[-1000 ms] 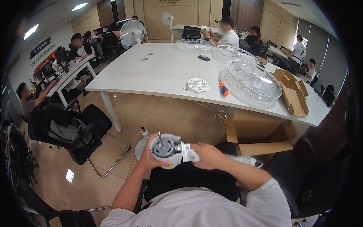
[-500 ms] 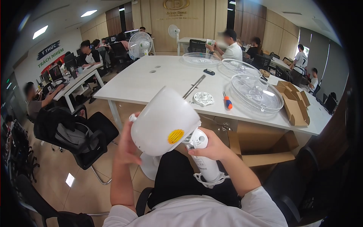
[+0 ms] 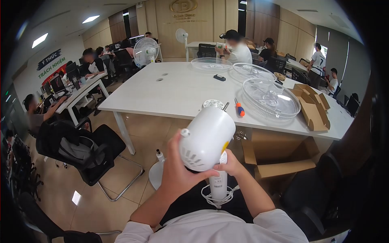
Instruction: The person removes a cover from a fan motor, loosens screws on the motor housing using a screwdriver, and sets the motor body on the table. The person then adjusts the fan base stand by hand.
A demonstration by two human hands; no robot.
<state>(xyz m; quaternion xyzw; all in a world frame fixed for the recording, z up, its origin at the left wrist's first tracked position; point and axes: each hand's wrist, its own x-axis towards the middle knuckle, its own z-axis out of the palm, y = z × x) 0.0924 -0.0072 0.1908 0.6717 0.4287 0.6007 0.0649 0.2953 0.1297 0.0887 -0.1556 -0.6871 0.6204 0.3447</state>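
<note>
A white electric fan's motor housing [image 3: 208, 131] is tilted above my lap, its metal shaft [image 3: 226, 106] pointing away from me towards the table. My left hand [image 3: 180, 170] is closed around the near left side of the housing, by its small white knob [image 3: 185, 133] and vent slots. My right hand [image 3: 231, 163] grips the top of the white fan neck [image 3: 219, 184] just below the housing. Part of a yellow sticker [image 3: 225, 146] shows on the housing's right side. A white cord [image 3: 208, 198] is looped around the bottom of the neck.
On the white table [image 3: 137, 95] are clear fan grilles [image 3: 272, 99], a round white part [image 3: 211, 103], an orange-and-blue screwdriver [image 3: 240, 109], a black device [image 3: 219, 77] and a cardboard insert [image 3: 311, 107]. An open carton [image 3: 283, 172] stands below. A chair [image 3: 97, 150] is at left; several people sit beyond.
The housing has moved right and turned, so its vented rear faces me and the sticker has swung right. My left hand has moved right and wrapped further under it. The neck stands more upright.
</note>
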